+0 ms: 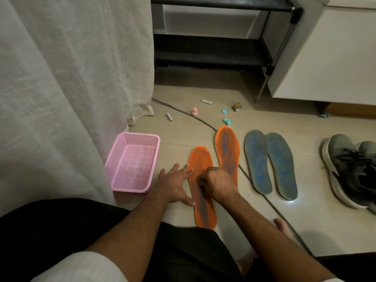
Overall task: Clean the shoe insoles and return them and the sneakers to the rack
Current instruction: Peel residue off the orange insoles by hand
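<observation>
Kneeling on the floor (203, 92), you pressed your left hand (174, 185) flat — fingers spread — on the near orange insole (200, 159); your right hand (218, 183) curled over it, contents hidden. Sneakers (350, 171) sat by the floor's right edge — below the rack (213, 49).

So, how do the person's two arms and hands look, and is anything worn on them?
Both forearms are bare, with no sleeves showing up to the bottom of the picture. The left hand wears a thin pale ring on one of its fingers. The right hand shows no ring, watch or glove in this view. No gloves on either hand.
</observation>
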